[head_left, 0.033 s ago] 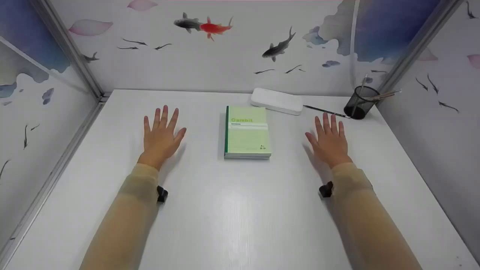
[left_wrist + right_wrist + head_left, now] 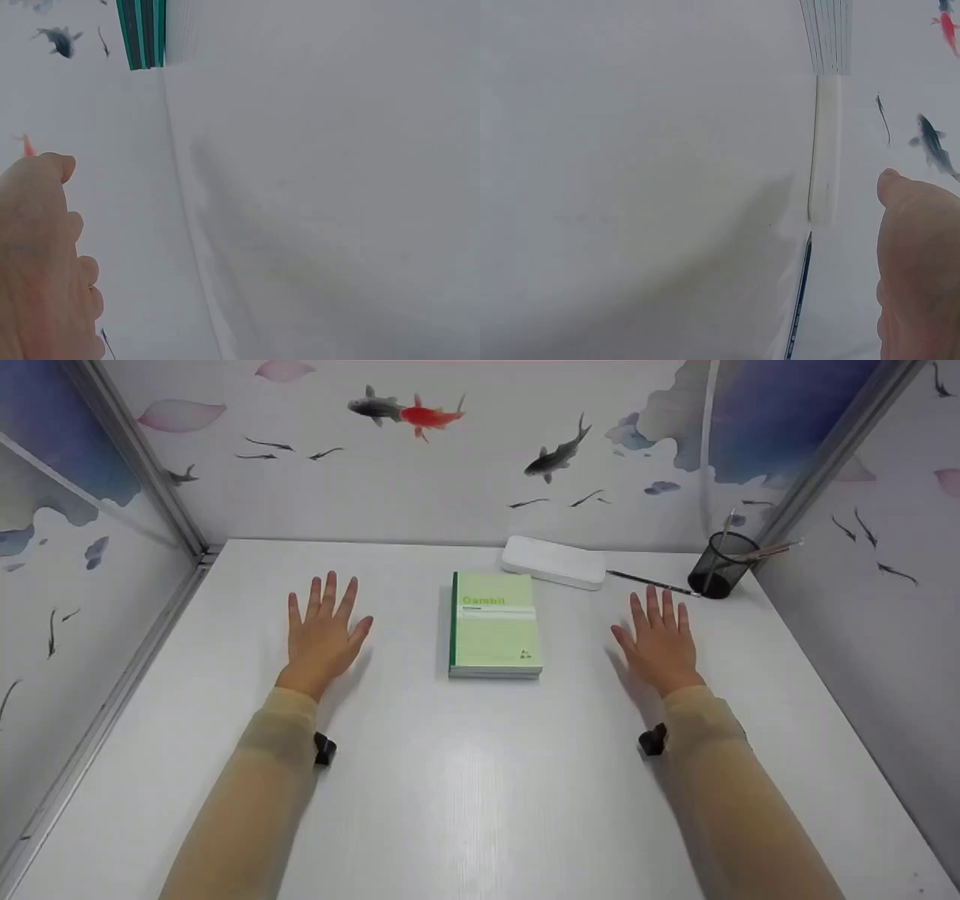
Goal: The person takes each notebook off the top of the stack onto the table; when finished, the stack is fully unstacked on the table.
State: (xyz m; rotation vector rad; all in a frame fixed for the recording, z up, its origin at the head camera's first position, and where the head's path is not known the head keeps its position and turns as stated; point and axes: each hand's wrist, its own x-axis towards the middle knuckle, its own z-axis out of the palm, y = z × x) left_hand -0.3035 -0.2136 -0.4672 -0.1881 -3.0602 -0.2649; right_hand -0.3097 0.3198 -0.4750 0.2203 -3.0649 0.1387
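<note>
My left hand (image 2: 321, 637) is held over the left part of the white table, fingers straight and spread, palm down. Mirroring it on the right is my right hand (image 2: 661, 641), its fingers also straight. Neither holds anything. Between them lies a stack of notebooks (image 2: 495, 622) with a pale green cover marked "Gambit". Their dark green spines (image 2: 142, 34) face the left hand, and their page edges (image 2: 829, 34) face the right. Just beyond the right fingertips lies a dark pencil (image 2: 652, 583), its sharpened tip (image 2: 808, 238) towards the white case (image 2: 553, 562).
At the back right corner stands a black mesh pen holder (image 2: 721, 566) with several pencils leaning in it. White panels (image 2: 450, 495) printed with fish and petals enclose the table (image 2: 480, 795) at the back and both sides. Each wrist carries a small black camera (image 2: 324, 748).
</note>
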